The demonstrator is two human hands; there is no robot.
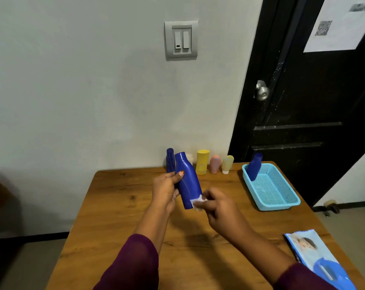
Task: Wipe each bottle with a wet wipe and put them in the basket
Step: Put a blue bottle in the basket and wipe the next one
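worktop (pixel 118 216): wooden | far edge, row: dark blue bottle (pixel 170 161), yellow bottle (pixel 202 163), pink bottle (pixel 215 165), pale yellow bottle (pixel 227 164) | right: light blue basket (pixel 278 206) | near right corner: wipes pack (pixel 315 254), flat

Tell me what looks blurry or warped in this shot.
Head view: the right hand and wet wipe are smeared; the blue bottle in the left hand is soft; the door leans from lens distortion; a faint shadow lies on the table.

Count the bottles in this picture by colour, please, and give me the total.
Blue bottles: 3 (held bottle, back bottle, basket bottle)
Yellow bottle: 1
Pink bottle: 1
Pale yellow bottle: 1
Whitish bottle, mostly hidden: 1
Total: 7
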